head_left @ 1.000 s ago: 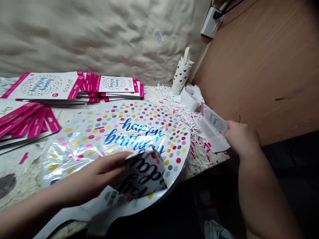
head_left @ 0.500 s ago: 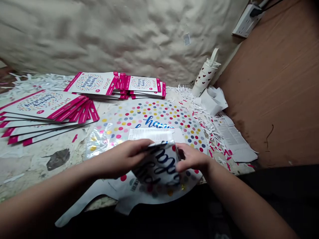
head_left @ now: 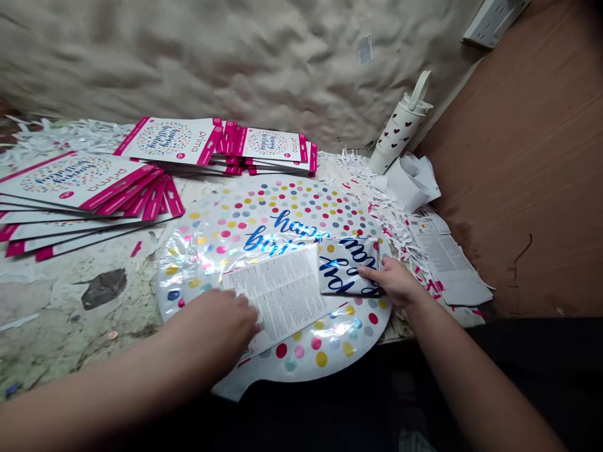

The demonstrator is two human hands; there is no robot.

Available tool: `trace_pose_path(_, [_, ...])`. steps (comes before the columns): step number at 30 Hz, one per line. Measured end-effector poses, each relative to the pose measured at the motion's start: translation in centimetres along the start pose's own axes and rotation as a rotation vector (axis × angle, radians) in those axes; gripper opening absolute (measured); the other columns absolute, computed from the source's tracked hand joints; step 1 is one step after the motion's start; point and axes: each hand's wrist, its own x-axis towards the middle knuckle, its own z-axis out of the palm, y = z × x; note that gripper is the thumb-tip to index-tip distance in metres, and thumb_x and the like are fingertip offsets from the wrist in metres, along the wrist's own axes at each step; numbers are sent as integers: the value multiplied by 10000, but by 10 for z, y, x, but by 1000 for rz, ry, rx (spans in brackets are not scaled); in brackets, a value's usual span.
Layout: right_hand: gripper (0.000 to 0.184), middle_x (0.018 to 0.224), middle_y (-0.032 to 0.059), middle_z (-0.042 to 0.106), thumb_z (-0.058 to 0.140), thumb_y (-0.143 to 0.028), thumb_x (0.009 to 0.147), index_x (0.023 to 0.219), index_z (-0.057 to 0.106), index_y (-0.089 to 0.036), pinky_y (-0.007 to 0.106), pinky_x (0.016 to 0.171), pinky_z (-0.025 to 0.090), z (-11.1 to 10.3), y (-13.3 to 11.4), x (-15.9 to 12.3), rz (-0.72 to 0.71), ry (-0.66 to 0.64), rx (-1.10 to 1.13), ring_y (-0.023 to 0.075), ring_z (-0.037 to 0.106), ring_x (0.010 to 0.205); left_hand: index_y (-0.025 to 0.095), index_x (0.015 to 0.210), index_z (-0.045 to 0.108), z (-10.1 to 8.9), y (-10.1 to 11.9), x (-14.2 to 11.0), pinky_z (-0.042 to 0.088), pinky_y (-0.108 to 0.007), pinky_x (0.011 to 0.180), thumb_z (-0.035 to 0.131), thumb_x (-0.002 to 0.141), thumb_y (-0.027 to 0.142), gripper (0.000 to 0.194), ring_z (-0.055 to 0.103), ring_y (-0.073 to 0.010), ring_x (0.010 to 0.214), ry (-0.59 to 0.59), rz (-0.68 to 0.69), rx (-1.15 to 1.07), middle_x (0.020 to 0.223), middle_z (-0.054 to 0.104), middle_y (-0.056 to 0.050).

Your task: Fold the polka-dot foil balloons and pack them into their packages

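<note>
Packs (head_left: 169,139), beyond the left hand (head_left: 217,329), are marked "prima" and "happy birthday". A flat balloon (head_left: 325,210) beneath both hands reads "happy" above a partly covered second line. The folded foil piece (head_left: 346,267), left of the right hand (head_left: 398,282), shows "py"; that hand grips its right end, thumb on top. Right of the left hand lies a printed card (head_left: 287,292), its text too small to read. The left fingers curl over its near-left edge; whether they grip cannot be told.
</note>
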Motion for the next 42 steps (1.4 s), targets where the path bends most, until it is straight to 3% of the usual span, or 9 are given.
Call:
trace_pose_path(2, [378, 877, 80, 728, 767, -343, 590, 892, 647, -151, 392, 745, 563, -4, -1, 1, -31, 64, -24, 253, 686, 824, 146, 739, 650, -12, 14, 35, 447, -381, 627, 428, 757, 123, 223, 577, -257, 669, -67, 124, 172, 726, 633, -122])
trace_pose_path(5, [407, 922, 80, 721, 746, -372, 613, 938, 637, -154, 407, 775, 550, -14, 0, 1, -88, 158, -43, 257, 676, 862, 138, 924, 601, -11, 23, 89, 422, -363, 744, 427, 766, 113, 236, 534, -251, 852, 112, 339, 154, 921, 591, -129])
trace_pose_path(8, [417, 946, 84, 715, 738, -384, 624, 955, 642, -149, 422, 816, 530, -19, 2, -5, -121, 209, -93, 268, 662, 905, 147, 940, 574, 5, 21, 116, 382, -382, 803, 464, 765, 190, 211, 489, -248, 879, 201, 471, 135, 965, 548, -120])
trace_pose_path(12, [391, 948, 99, 713, 719, -405, 657, 937, 657, -140, 432, 811, 525, -12, 5, -17, -154, 191, -186, 278, 662, 893, 148, 877, 549, 14, 16, 116, 350, -397, 816, 468, 756, 233, 169, 469, -249, 879, 243, 567, 124, 942, 542, -115])
trace_pose_path(18, [384, 955, 91, 711, 711, -391, 675, 962, 653, -144, 388, 777, 530, -11, -1, -29, -193, 97, -150, 263, 661, 880, 156, 860, 537, 0, 20, 109, 314, -403, 845, 414, 772, 218, 164, 468, -223, 832, 266, 607, 81, 826, 561, -80])
trace_pose_path(24, [255, 774, 71, 713, 624, -417, 732, 795, 673, -175, 331, 650, 498, -1, -19, -52, -379, 368, -661, 253, 652, 747, 170, 746, 519, -5, 17, 108, 288, -412, 795, 385, 791, 197, 144, 443, -220, 849, 283, 577, 55, 803, 567, -58])
trace_pose_path(27, [238, 711, 50, 694, 618, -410, 733, 743, 655, -176, 302, 602, 475, 3, -30, -59, -353, 247, -728, 227, 634, 683, 170, 752, 519, -6, 19, 106, 285, -420, 779, 386, 787, 208, 143, 444, -225, 843, 331, 565, 76, 794, 571, -62])
trace_pose_path(34, [287, 708, 33, 675, 754, -345, 607, 755, 652, -121, 287, 635, 473, -12, -42, -32, -29, -261, -310, 169, 607, 653, 172, 758, 523, -6, 25, 99, 294, -434, 826, 459, 766, 270, 118, 461, -227, 820, 345, 633, 222, 789, 573, -65])
trace_pose_path(42, [337, 715, 25, 672, 780, -315, 576, 822, 662, -117, 281, 640, 471, 0, -31, -11, 24, -275, -206, 153, 601, 644, 171, 768, 552, -3, 28, 98, 329, -390, 833, 493, 768, 288, 131, 473, -210, 811, 272, 697, 209, 854, 561, -73])
